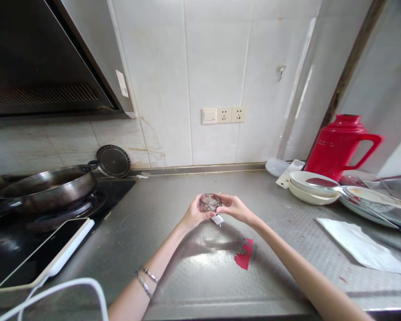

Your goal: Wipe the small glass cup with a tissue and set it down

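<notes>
Near the middle of the metal counter (167, 196), a small clear glass cup (210, 203) is held between both hands. My left hand (194, 215) wraps its left side, with the fingers partly hidden behind the glass. On the right side, my right hand (234, 207) grips it with thumb and fingers. The glass looks upright, its round rim facing up. A small white tag or scrap (218, 220) shows just below it. Closer to me, a torn red patch (244, 255) lies on the counter.
A pan (50, 185) sits on the black stove at left, with a phone (43, 254) and white cable (70, 281) in front. At right are a red thermos (336, 145), stacked bowls (312, 196), plates with utensils and a white paper sheet (361, 245).
</notes>
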`<state>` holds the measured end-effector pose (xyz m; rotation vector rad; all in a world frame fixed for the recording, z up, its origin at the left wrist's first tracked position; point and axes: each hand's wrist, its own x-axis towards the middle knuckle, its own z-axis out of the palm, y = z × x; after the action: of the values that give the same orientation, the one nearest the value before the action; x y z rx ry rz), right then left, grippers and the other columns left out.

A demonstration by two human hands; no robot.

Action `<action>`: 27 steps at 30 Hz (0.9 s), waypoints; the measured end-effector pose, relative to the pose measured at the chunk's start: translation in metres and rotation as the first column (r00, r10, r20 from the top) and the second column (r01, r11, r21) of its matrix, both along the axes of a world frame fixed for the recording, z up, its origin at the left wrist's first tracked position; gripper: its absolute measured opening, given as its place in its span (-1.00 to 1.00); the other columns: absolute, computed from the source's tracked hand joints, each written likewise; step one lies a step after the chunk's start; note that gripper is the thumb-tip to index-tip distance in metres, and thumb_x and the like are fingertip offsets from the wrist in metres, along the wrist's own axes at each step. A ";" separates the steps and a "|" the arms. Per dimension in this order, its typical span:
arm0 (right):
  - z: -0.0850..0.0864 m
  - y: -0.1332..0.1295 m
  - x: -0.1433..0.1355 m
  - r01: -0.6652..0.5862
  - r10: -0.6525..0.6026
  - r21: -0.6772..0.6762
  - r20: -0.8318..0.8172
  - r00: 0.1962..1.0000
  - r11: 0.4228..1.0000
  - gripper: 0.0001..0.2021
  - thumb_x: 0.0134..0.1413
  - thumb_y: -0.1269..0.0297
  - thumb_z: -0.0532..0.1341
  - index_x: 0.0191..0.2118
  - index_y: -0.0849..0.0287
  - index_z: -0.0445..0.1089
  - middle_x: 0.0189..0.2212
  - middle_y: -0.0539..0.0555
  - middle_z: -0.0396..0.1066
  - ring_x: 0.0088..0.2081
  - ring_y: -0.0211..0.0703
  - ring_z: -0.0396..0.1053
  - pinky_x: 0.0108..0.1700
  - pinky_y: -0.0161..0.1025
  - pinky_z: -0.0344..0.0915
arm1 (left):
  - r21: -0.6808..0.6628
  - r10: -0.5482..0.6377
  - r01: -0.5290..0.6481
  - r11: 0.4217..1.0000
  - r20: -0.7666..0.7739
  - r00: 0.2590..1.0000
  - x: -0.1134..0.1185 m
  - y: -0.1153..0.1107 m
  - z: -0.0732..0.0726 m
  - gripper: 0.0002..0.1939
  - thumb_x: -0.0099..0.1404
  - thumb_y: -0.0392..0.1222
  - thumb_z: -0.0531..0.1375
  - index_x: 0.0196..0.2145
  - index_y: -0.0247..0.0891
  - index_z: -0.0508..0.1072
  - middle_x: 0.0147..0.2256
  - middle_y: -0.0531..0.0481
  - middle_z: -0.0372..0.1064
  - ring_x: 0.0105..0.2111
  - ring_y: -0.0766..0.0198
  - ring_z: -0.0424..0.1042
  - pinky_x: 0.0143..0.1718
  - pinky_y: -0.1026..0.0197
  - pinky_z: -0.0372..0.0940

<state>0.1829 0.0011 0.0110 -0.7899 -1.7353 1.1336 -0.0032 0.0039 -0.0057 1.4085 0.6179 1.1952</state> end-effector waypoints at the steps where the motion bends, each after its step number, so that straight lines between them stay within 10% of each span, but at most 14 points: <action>1: 0.000 0.000 0.005 0.013 -0.013 -0.007 -0.006 1.000 1.000 -0.27 -0.30 0.07 0.45 0.07 0.22 0.37 0.07 0.21 0.37 0.12 0.16 0.29 0.20 0.11 0.15 | 0.015 0.016 -0.016 1.000 -0.046 0.999 0.001 0.001 0.000 -0.16 -0.28 -0.09 0.50 -0.02 -0.30 0.30 -0.04 -0.23 0.41 -0.02 -0.01 0.41 0.09 -0.06 0.21; 6: 0.002 0.002 0.038 0.106 -0.106 0.009 0.026 0.994 0.994 -0.21 -0.45 0.11 0.50 0.05 0.23 0.39 0.06 0.22 0.38 0.15 0.18 0.26 0.24 0.12 0.10 | 0.224 0.224 -0.154 0.962 -0.337 0.915 0.019 0.010 0.011 -0.05 -0.44 -0.09 0.52 -0.01 -0.32 0.38 0.08 -0.31 0.31 0.17 -0.20 0.18 0.21 -0.16 0.03; 12: 0.000 -0.001 0.092 0.226 -0.228 0.036 0.053 0.972 0.973 -0.23 -0.44 0.13 0.50 0.04 0.25 0.40 0.04 0.25 0.39 0.13 0.19 0.28 0.23 0.13 0.10 | 0.420 0.254 -0.018 0.908 -0.515 0.819 0.072 0.029 0.022 -0.24 -0.42 -0.02 0.50 -0.18 -0.29 0.47 -0.04 -0.27 0.40 0.09 -0.25 0.27 0.15 -0.16 0.12; 27: -0.040 -0.016 0.186 0.364 -0.362 0.016 0.155 0.919 0.931 -0.27 -0.32 0.10 0.45 0.06 0.25 0.36 0.08 0.29 0.35 0.14 0.20 0.27 0.21 0.08 0.15 | 0.454 0.207 0.224 0.862 -0.721 0.661 0.172 0.045 -0.016 0.05 -0.30 0.19 0.43 0.08 -0.50 0.31 0.17 -0.50 0.14 0.25 -0.28 -0.01 0.21 -0.17 0.02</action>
<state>0.3690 -0.0149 -0.0290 -1.1809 -1.6180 0.8481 0.1685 0.0487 -0.0213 2.4220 0.8927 0.7242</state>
